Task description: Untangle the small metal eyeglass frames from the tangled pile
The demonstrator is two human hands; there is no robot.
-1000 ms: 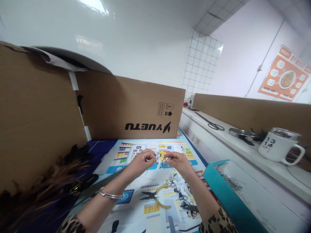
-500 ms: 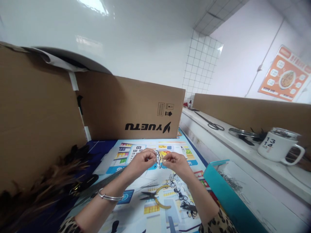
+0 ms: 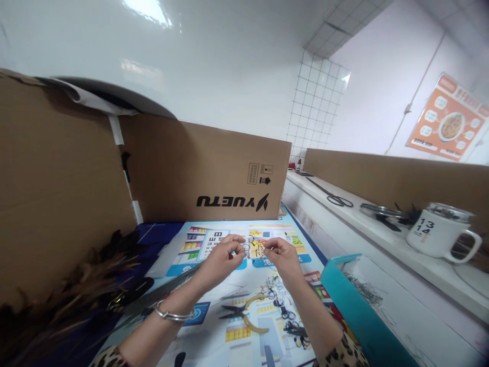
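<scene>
Wire (image 3: 247,248), thin, dark, tangled, between bare left hand (image 3: 226,253) and bare right hand (image 3: 283,255), both pinching it; uneven pull could kink it, loose pinch drop it.

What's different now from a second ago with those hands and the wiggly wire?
The right hand moved a little to the right, away from the left hand. The wiggly wire is still between them, too thin to tell whether the right hand let go. The left hand, pliers and white mug stayed where they were.
</scene>
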